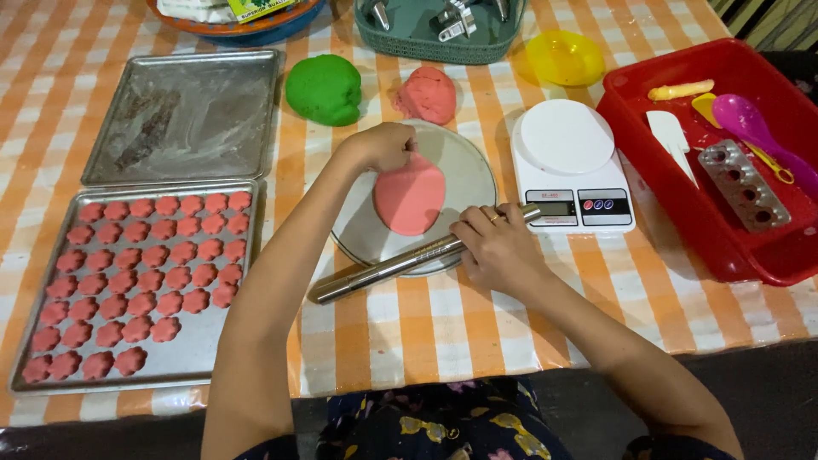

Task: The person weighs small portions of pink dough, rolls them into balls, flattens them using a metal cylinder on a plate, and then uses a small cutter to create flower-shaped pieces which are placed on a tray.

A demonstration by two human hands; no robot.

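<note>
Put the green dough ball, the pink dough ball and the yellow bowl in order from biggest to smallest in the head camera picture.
1. Green dough ball
2. Yellow bowl and pink dough ball: these look too close in size to rank.

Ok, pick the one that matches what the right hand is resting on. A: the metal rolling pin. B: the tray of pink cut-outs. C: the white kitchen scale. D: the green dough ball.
A: the right hand lies on the metal rolling pin, which rests across the edge of the round board, while the left hand presses the flattened pink dough.
</note>
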